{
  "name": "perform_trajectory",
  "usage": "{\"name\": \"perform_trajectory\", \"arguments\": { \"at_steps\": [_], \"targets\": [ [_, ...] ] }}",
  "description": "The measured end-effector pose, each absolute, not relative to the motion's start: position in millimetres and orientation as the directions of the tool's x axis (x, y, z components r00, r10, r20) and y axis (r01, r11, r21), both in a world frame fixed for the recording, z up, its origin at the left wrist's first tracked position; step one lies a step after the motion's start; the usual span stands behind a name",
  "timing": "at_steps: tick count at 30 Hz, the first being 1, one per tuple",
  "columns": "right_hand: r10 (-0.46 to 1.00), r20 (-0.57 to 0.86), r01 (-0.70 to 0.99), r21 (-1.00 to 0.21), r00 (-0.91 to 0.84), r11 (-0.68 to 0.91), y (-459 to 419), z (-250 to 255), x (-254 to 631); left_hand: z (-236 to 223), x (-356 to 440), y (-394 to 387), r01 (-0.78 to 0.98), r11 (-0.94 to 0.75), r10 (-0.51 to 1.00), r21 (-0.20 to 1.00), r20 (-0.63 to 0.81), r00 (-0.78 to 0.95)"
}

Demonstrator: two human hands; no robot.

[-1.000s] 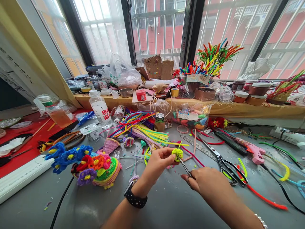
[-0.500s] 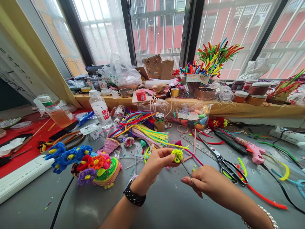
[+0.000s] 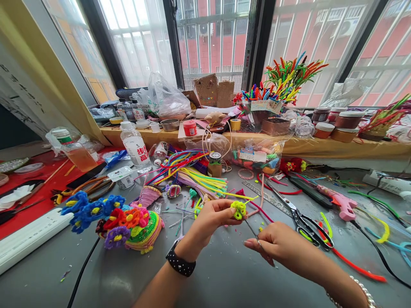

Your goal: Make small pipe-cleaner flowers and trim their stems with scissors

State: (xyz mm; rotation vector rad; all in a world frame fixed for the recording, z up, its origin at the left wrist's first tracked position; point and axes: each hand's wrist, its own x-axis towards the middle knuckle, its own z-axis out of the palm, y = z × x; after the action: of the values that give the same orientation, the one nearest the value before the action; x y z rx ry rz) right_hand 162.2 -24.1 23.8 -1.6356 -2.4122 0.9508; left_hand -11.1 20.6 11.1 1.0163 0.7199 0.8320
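Note:
My left hand [image 3: 215, 216] pinches a small yellow-green pipe-cleaner flower [image 3: 238, 210] between thumb and fingers, above the grey table. A slim metal tool [image 3: 251, 227] is gripped in my right hand [image 3: 272, 244], its tip reaching the underside of the flower; whether it is tweezers or small scissors I cannot make out. Left of my hands lies a colourful pipe-cleaner piece [image 3: 141, 226] with red, orange, purple and blue flowers [image 3: 93, 211]. Large scissors [image 3: 300, 218] rest partly open to the right of my right hand.
A bundle of pipe cleaners [image 3: 201, 177] lies behind my hands, near a small jar [image 3: 215, 164] and a bottle [image 3: 135, 147]. At the right are a pink glue gun [image 3: 342, 203] with its cord and a red pipe cleaner [image 3: 359, 266]. A white power strip [image 3: 32, 241] sits left.
Almost nothing differs. The flower and my left hand have shifted very slightly; the metal tool stays against the flower.

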Motion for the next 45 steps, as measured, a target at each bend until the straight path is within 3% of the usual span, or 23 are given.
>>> {"name": "perform_trajectory", "arguments": {
  "at_steps": [5, 10, 14, 21, 31, 37, 45],
  "targets": [
    [0.974, -0.164, 0.985, -0.092, -0.158, 0.145, -30, 28, 152, 12, -8, 20, -0.256, 0.337, 0.864, 0.906, -0.190, 0.466],
    [0.996, -0.026, 0.992, 0.087, -0.088, 0.090, -40, 29, 145, 12, -7, 19, -0.267, 0.353, 0.855, 0.897, -0.194, 0.481],
    [0.991, 0.105, 0.988, 0.136, -0.085, 0.070, -44, 22, 146, 11, -6, 17, -0.275, 0.361, 0.849, 0.891, -0.192, 0.492],
    [0.975, 0.209, 0.991, 0.128, -0.072, 0.046, -48, 9, 146, 15, -2, 13, -0.289, 0.352, 0.871, 0.890, -0.199, 0.449],
    [0.984, 0.179, 0.985, 0.173, -0.015, -0.017, -53, 12, 137, 8, 1, 13, -0.225, 0.340, 0.858, 0.913, -0.203, 0.472],
    [0.969, 0.245, 0.978, 0.205, -0.004, -0.048, -54, 18, 132, 12, 1, 11, -0.220, 0.339, 0.865, 0.915, -0.212, 0.454],
    [0.971, 0.229, 0.983, 0.184, -0.065, 0.023, -53, 19, 133, 10, -1, 15, -0.212, 0.365, 0.852, 0.907, -0.233, 0.468]
  ]
}}
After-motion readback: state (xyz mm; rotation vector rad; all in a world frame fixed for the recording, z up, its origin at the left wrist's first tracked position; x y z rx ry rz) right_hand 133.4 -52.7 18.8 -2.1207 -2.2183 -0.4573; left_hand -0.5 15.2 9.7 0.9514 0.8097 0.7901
